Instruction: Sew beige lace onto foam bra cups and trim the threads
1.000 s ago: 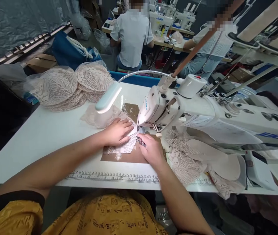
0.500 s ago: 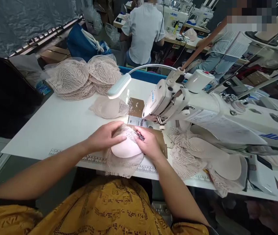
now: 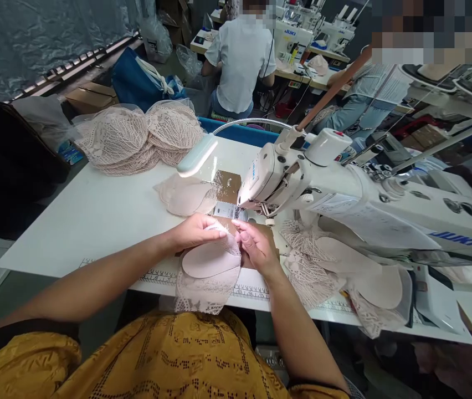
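Note:
A pale bra cup with a lace layer hangs over the table's front edge, below the needle area of the sewing machine. My left hand pinches its upper lace edge between thumb and fingers. My right hand is closed at the cup's right edge, thumb and fingertips drawn together beside the lace. What lies inside its fingers is hidden; the dark slim tool seen there earlier does not show clearly. Another lace cup lies flat just left of the needle plate.
Stacked lace cups stand at the table's back left. More lace and cup pieces lie right, under the machine arm. A lamp overhangs the work. A printed ruler runs along the front edge. Two people are beyond.
The cup's upper edge is now lifted and turned, with my left fingers pinching it. My right hand has shifted slightly right; the dark tool no longer shows plainly. The view has tilted a little.

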`<control>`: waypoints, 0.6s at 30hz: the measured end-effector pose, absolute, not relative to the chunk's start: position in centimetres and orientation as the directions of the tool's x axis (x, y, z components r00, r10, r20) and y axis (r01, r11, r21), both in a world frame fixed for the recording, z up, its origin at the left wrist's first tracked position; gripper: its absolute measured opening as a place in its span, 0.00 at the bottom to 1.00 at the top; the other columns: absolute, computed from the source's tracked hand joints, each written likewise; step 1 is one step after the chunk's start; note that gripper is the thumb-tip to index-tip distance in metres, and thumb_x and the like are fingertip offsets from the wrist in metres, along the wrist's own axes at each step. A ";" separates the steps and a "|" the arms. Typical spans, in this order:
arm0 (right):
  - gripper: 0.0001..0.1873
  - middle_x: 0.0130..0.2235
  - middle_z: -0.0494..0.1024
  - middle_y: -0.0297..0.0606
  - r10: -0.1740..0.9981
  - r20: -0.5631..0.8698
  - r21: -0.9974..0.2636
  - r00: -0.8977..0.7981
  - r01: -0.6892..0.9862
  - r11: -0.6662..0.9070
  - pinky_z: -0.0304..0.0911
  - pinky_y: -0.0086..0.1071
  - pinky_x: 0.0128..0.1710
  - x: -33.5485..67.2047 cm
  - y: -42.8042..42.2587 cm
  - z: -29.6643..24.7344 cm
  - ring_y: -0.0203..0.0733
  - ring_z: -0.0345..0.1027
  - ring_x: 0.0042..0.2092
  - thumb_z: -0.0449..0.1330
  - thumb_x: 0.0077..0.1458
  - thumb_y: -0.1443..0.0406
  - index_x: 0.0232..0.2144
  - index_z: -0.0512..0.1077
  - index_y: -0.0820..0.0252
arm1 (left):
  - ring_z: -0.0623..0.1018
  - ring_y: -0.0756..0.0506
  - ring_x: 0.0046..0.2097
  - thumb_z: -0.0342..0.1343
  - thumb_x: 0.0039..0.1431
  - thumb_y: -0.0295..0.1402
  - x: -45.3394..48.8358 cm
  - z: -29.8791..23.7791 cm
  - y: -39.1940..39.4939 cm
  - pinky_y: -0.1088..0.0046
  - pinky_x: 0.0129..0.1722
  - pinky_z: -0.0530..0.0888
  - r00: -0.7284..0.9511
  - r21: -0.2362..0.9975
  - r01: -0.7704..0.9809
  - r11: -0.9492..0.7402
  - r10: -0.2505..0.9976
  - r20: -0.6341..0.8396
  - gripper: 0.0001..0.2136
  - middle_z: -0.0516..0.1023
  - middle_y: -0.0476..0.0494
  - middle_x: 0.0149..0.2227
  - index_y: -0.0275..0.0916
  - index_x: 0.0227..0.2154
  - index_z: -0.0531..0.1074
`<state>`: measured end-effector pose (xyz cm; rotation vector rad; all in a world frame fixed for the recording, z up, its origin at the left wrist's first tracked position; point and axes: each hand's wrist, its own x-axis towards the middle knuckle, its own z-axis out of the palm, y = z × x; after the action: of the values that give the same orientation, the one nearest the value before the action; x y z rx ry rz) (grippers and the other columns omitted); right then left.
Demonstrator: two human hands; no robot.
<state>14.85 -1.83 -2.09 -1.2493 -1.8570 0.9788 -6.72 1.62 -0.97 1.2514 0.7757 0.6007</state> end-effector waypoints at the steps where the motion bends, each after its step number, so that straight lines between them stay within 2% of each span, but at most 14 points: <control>1: 0.23 0.49 0.79 0.41 0.944 0.122 -0.878 -0.305 0.412 0.246 0.68 0.40 0.50 15.1 -1.7 -2.1 0.45 0.73 0.50 0.52 0.63 0.53 0.55 0.71 0.55 | 0.73 0.47 0.30 0.63 0.53 0.45 -6.7 -1.0 1.6 0.71 0.31 0.71 0.611 0.981 0.012 0.194 0.775 -0.161 0.17 0.76 0.44 0.27 0.32 0.28 0.75; 3: 0.22 0.53 0.77 0.42 0.943 0.098 -0.905 -0.319 0.365 0.218 0.65 0.44 0.55 15.3 -1.4 -2.0 0.48 0.70 0.54 0.57 0.60 0.53 0.53 0.73 0.54 | 0.74 0.47 0.32 0.61 0.56 0.44 -6.7 -1.1 1.6 0.72 0.33 0.71 0.616 0.991 0.024 0.134 0.778 -0.120 0.16 0.76 0.44 0.29 0.32 0.28 0.75; 6: 0.20 0.53 0.77 0.42 0.932 0.077 -0.901 -0.353 0.376 0.217 0.64 0.48 0.57 15.4 -1.1 -1.9 0.49 0.71 0.54 0.57 0.60 0.54 0.51 0.75 0.54 | 0.74 0.49 0.33 0.59 0.59 0.41 -6.9 -1.2 1.7 0.74 0.34 0.70 0.621 0.997 0.045 0.055 0.781 -0.071 0.15 0.76 0.44 0.30 0.32 0.26 0.75; 11: 0.18 0.51 0.79 0.40 0.925 0.063 -0.895 -0.374 0.389 0.218 0.64 0.45 0.56 15.0 -1.3 -1.7 0.47 0.71 0.54 0.57 0.61 0.56 0.50 0.75 0.53 | 0.76 0.48 0.35 0.60 0.58 0.40 -6.9 -1.8 1.9 0.73 0.36 0.71 0.613 0.997 0.066 0.051 0.786 -0.081 0.13 0.78 0.42 0.33 0.32 0.31 0.78; 18: 0.14 0.42 0.81 0.38 0.937 0.074 -0.900 -0.342 0.381 0.211 0.69 0.35 0.43 13.7 -1.5 -1.2 0.42 0.74 0.43 0.59 0.59 0.58 0.45 0.75 0.57 | 0.74 0.49 0.31 0.60 0.57 0.42 -6.8 -1.8 1.8 0.74 0.32 0.70 0.637 0.996 0.050 0.078 0.765 -0.092 0.16 0.75 0.45 0.28 0.31 0.27 0.76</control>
<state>13.70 -1.49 -1.21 -1.2229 -1.8394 1.0958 -6.79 1.83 -1.76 1.4096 0.7426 0.6166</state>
